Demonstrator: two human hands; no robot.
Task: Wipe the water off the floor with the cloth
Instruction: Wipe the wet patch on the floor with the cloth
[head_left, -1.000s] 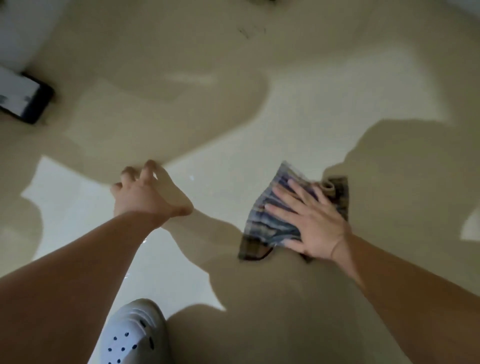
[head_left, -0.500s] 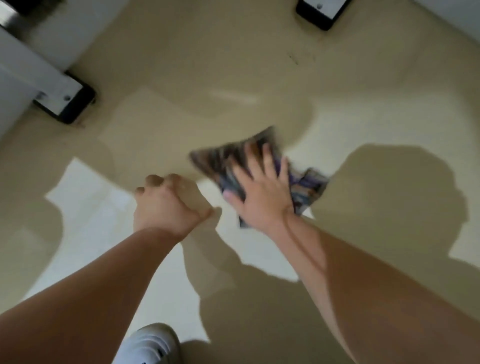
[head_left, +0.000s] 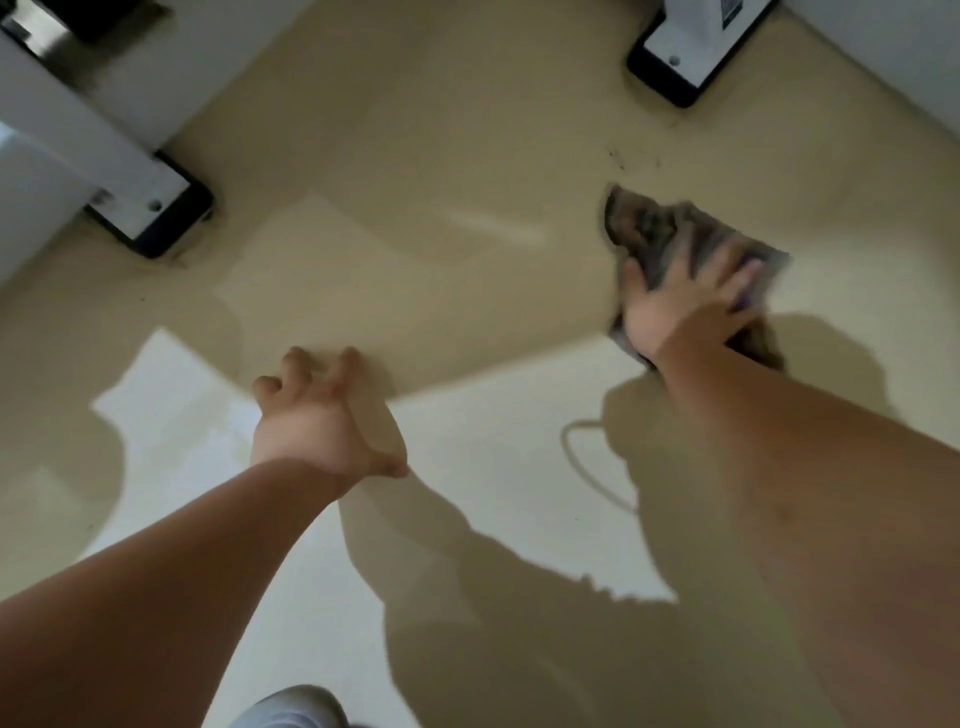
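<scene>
My right hand lies flat on the dark patterned cloth, with the fingers spread and almost straight, and presses it on the beige floor at the far right. The cloth is blurred. My left hand holds nothing. Its fingers are spread and half bent, with the tips on the floor near the middle. A black-edged furniture foot stands far left, a second foot far right.

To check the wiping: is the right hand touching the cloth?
Touching. The head view shows the right hand pressed flat on the cloth, with no gap between them.
</scene>
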